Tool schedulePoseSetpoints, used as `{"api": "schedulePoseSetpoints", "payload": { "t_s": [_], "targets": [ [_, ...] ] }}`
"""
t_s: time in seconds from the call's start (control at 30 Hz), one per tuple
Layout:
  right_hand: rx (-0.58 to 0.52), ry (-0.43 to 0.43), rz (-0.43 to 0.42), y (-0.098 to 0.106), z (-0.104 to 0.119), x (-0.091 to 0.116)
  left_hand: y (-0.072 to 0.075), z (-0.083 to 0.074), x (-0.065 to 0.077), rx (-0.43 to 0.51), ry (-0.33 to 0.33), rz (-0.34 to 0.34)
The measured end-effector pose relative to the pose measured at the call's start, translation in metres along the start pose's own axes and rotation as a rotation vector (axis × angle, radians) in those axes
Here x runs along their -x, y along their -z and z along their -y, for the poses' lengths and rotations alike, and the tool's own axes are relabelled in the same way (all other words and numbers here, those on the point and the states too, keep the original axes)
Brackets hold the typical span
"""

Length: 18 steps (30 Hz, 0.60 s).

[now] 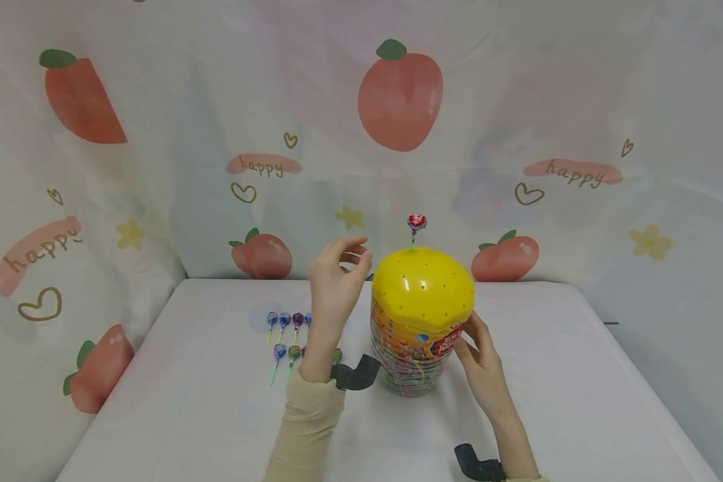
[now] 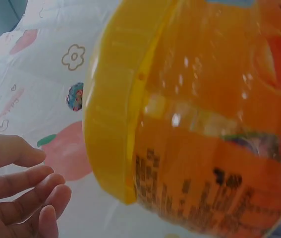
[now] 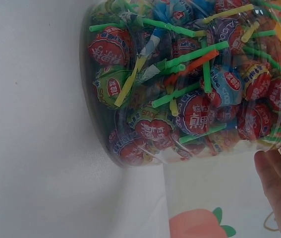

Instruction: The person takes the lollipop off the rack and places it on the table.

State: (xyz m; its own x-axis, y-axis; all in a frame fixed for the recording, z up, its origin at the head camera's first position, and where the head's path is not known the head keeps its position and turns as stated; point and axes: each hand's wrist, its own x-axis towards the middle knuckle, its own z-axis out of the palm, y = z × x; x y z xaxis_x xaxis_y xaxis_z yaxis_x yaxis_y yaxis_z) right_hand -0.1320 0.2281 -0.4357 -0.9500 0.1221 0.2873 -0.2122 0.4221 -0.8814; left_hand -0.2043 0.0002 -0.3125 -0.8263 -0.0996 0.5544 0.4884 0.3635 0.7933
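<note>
A clear plastic jar [image 1: 414, 371] with a yellow lid [image 1: 424, 284] and an orange label stands upright on the table. Wrapped lollipops [image 3: 197, 111] with coloured sticks fill it. One lollipop [image 1: 417, 222] stands head up by its green stick at the back of the lid; its head [image 2: 74, 96] partly shows behind the lid in the left wrist view. To the left of the lid, my left hand [image 1: 339, 284] is raised, fingers loosely bent and holding nothing. My right hand [image 1: 484, 365] rests its fingers against the jar's right side, near the label's lower edge.
Left of the jar, several lollipops [image 1: 280, 351] lie in two rows on the white table [image 1: 217, 415], partly hidden by my left forearm. A printed cloth [image 1: 313, 80] with peaches hangs behind and beside the table. Black wrist mounts [image 1: 357, 373] sit on both arms.
</note>
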Motion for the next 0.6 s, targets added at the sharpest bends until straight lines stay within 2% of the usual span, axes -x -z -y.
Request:
{"api": "schedulePoseSetpoints", "payload": {
  "t_s": [0.3, 0.6],
  "targets": [
    [-0.041, 0.018, 0.007, -0.001, -0.002, 0.000, -0.020, -0.016, -0.015, 0.129, 0.047, 0.052],
    [-0.025, 0.006, 0.011, 0.000, -0.003, -0.001, -0.039, -0.019, -0.024, 0.250, 0.156, 0.134]
  ]
}}
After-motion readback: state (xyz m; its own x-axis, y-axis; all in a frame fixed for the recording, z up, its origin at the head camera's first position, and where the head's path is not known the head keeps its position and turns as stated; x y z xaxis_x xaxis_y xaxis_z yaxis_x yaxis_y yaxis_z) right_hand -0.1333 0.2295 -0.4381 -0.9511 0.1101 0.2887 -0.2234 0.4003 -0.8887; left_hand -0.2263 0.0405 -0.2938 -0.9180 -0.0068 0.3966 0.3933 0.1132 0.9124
